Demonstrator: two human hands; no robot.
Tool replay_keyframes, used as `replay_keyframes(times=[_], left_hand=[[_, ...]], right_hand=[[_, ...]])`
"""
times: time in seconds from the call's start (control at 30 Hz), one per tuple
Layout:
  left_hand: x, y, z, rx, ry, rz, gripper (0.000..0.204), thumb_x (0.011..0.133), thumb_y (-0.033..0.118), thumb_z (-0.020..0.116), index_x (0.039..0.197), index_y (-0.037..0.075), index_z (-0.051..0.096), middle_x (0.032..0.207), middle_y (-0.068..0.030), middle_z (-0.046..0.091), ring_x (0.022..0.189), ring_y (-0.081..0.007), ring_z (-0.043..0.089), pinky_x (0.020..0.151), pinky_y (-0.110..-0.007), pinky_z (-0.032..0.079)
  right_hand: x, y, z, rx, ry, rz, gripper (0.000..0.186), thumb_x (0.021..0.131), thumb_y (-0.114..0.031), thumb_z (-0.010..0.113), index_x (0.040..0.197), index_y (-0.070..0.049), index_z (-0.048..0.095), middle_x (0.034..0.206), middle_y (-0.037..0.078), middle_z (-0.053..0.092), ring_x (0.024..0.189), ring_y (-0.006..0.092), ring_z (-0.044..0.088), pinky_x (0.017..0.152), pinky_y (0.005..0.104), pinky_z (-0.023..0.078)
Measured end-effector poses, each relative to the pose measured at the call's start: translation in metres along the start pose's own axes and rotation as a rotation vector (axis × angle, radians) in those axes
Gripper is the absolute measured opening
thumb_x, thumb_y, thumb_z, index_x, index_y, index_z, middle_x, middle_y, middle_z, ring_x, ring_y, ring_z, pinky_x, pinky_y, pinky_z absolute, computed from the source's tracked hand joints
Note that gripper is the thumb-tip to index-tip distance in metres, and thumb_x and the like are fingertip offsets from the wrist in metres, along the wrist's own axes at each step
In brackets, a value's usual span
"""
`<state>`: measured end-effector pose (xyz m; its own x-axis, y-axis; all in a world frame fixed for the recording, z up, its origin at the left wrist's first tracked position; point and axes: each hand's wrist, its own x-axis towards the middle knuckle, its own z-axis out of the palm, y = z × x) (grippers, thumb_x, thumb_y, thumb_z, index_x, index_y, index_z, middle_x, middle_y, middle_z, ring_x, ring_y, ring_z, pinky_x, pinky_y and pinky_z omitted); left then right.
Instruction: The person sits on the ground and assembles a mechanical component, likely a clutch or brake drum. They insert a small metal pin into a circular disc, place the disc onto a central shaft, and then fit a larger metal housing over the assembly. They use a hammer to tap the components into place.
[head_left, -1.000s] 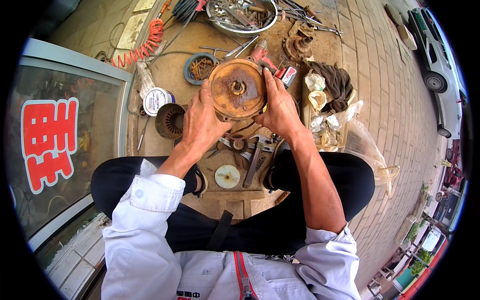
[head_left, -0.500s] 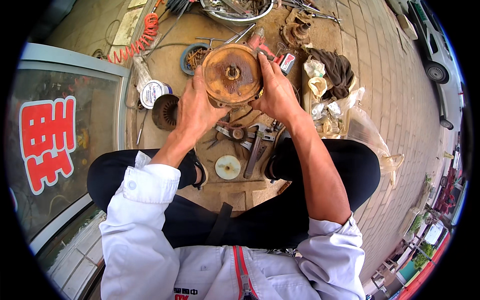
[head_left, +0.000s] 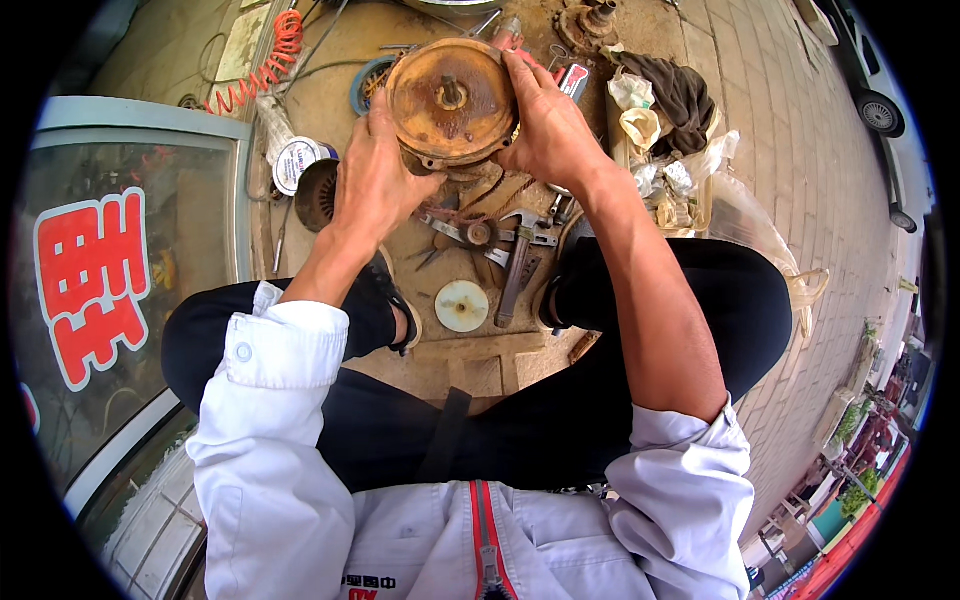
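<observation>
Between my two hands I hold up a round, rusty metal housing with a shaft stub at its centre and small bolt lugs on its rim. My left hand grips its left and lower edge, thumb along the bottom. On the opposite side my right hand has its fingers over the rim and its thumb underneath. The fingers behind the housing are hidden. Below it on the ground lie a hammer, a small rusty round part and a pale disc with a centre hole.
A blue bowl of screws, a white tub and a dark finned cylinder stand at left, near a glass door. A red power tool lies behind the housing. At right is a box with rags and plastic bags.
The housing has shifted slightly up and left in view, still in both hands, and looks a little more tilted. The whole view has moved a bit as well.
</observation>
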<state>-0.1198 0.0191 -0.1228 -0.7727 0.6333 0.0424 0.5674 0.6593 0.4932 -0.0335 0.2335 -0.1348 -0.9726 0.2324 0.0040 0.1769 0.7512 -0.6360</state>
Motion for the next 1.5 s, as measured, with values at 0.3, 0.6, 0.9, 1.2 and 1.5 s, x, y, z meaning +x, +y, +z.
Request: replay_keyframes(times=[0.3, 0.6, 0.9, 1.2, 1.5], left_hand=[[0.0, 0.002, -0.001, -0.043, -0.012, 0.003, 0.114, 0.064, 0.017, 0.094, 0.15, -0.013, 0.025, 0.135, -0.032, 0.056, 0.125, -0.0425, 0.058, 0.105, -0.044, 0.049], [-0.002, 0.006, 0.001, -0.05, -0.004, -0.021, 0.114, 0.066, 0.021, 0.093, 0.151, -0.012, 0.024, 0.133, -0.0314, 0.057, 0.122, -0.0419, 0.06, 0.104, -0.043, 0.05], [-0.004, 0.005, 0.0, 0.007, -0.053, -0.076, 0.116, 0.069, 0.028, 0.093, 0.153, -0.011, 0.022, 0.133, -0.0326, 0.056, 0.118, -0.0447, 0.061, 0.1, -0.045, 0.051], [0.017, -0.013, -0.032, -0.356, -0.232, -0.053, 0.106, 0.077, 0.038, 0.087, 0.151, -0.012, 0.03, 0.131, -0.0287, 0.062, 0.123, -0.0352, 0.062, 0.105, -0.04, 0.048], [0.032, -0.027, 0.01, -1.148, -0.304, -0.593, 0.064, 0.095, 0.042, 0.071, 0.141, 0.002, 0.05, 0.135, -0.0154, 0.062, 0.124, -0.029, 0.059, 0.104, -0.059, 0.044]], right_hand=[[-0.003, -0.005, -0.002, 0.001, 0.056, -0.033, 0.11, 0.057, -0.008, 0.086, 0.152, 0.003, 0.032, 0.142, 0.033, 0.047, 0.123, 0.0471, 0.057, 0.102, 0.0447, 0.051], [0.0, 0.0, -0.001, -0.004, 0.031, -0.037, 0.114, 0.058, -0.005, 0.09, 0.154, 0.003, 0.028, 0.137, 0.031, 0.05, 0.123, 0.0462, 0.056, 0.103, 0.044, 0.05], [-0.003, -0.004, -0.002, -0.029, 0.006, -0.012, 0.119, 0.058, -0.009, 0.092, 0.155, 0.005, 0.024, 0.148, 0.035, 0.041, 0.131, 0.049, 0.051, 0.107, 0.0451, 0.048], [-0.035, 0.001, -0.005, 0.161, 0.13, 0.096, 0.116, 0.067, -0.009, 0.091, 0.159, 0.0, 0.021, 0.16, 0.028, 0.032, 0.145, 0.0368, 0.04, 0.119, 0.0446, 0.037], [-0.19, 0.091, 0.191, 0.049, -0.239, 0.721, 0.058, 0.075, -0.052, 0.083, 0.093, 0.001, 0.065, 0.096, 0.031, 0.07, 0.093, 0.048, 0.069, 0.079, 0.0513, 0.056]])
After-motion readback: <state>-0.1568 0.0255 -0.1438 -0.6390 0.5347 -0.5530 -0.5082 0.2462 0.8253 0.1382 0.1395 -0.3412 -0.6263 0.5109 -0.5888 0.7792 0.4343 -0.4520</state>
